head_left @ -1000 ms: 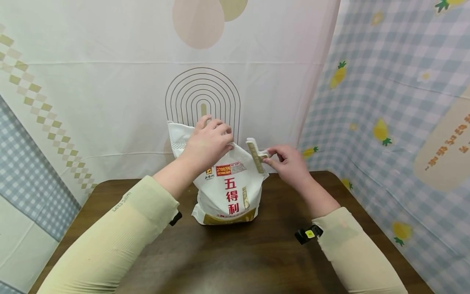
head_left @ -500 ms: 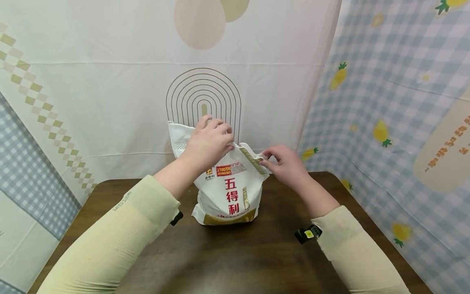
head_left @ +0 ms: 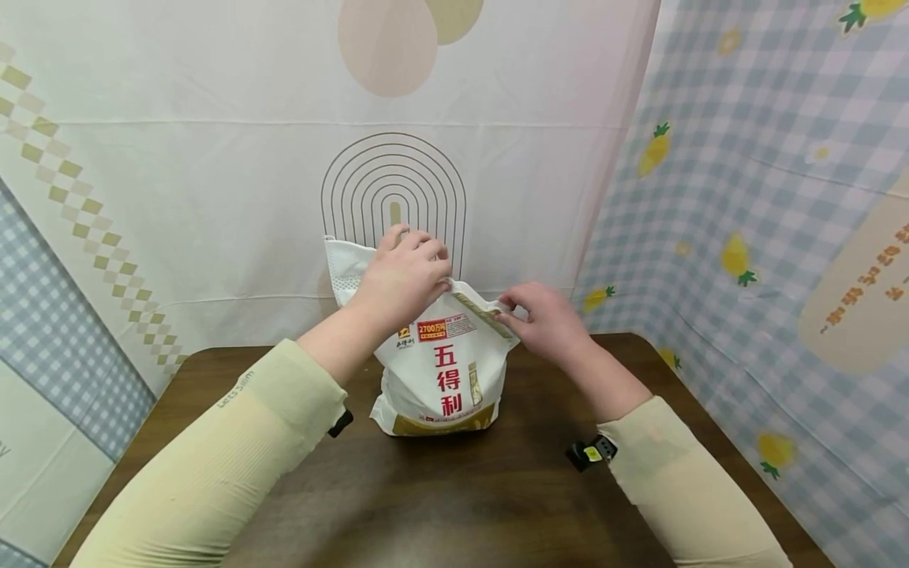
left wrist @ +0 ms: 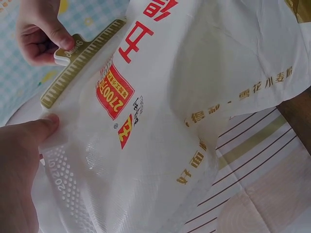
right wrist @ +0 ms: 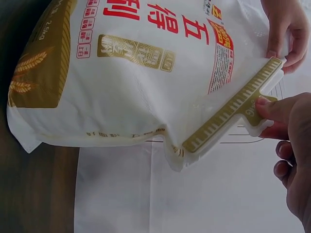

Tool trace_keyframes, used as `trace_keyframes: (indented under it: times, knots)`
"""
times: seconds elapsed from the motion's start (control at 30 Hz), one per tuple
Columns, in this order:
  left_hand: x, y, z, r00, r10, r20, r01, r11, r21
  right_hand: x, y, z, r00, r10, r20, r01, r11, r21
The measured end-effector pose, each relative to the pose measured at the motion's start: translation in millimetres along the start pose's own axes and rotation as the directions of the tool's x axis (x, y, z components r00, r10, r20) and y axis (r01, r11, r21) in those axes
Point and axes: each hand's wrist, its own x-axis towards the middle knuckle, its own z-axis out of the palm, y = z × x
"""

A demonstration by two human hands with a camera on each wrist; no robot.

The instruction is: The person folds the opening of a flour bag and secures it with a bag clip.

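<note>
A white flour bag point(head_left: 447, 371) with red lettering and a gold base stands on the table, its top slanting down to the right. My left hand point(head_left: 405, 272) pinches the bag's top edge near the middle, thumb point(left wrist: 47, 125) on the printed face. A gold-and-white bag clip point(right wrist: 233, 107) lies along the right part of the top edge, its upper end close to my left fingertips. With thumb and fingers, my right hand point(head_left: 543, 319) pinches the clip's handle. In the left wrist view the clip point(left wrist: 85, 60) lies flat along the bag's edge.
The brown wooden table point(head_left: 440, 505) has rounded back corners. Behind it hangs a white patterned cloth point(head_left: 248, 181); a blue checked cloth point(head_left: 774, 197) with pineapples closes off the right side. Both wrists wear dark straps.
The clip has tilted over and moved left and down onto the bag's top edge, with my right hand following slightly left. My left hand has stayed in place on the bag.
</note>
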Motion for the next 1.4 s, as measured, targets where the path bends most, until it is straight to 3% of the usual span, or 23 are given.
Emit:
trace_keyframes:
  times: [0.23, 0.63, 0.83, 1.13, 1.4]
  knots:
    - [-1.7, -2.7, -1.2, 1.0, 0.009, 0.003, -0.009, 1.0, -0.009, 5.8, -2.7, 0.4, 0.997, 0.056, 0.053, -0.056, 0.998, -0.005]
    - [-7.7, -9.6, 0.0, 0.998, 0.064, -0.022, -0.065, 0.997, -0.041, 9.0, -0.4, 1.2, 0.996, 0.072, 0.057, -0.076, 0.995, 0.071]
    - [-8.0, -10.4, -0.9, 0.997, 0.068, -0.029, -0.069, 0.996, -0.05, 13.5, -3.4, -2.0, 0.997, 0.047, 0.054, -0.052, 0.994, 0.094]
    - [-8.8, -10.1, 1.3, 0.997, 0.068, -0.03, -0.069, 0.997, -0.028, 18.3, -7.5, -7.9, 0.99, 0.065, 0.124, -0.069, 0.997, 0.025]
    - [-10.6, -8.1, 4.7, 0.999, 0.048, -0.003, -0.048, 0.998, -0.036, 15.5, -1.7, -2.0, 0.988, 0.093, 0.121, -0.099, 0.994, 0.039]
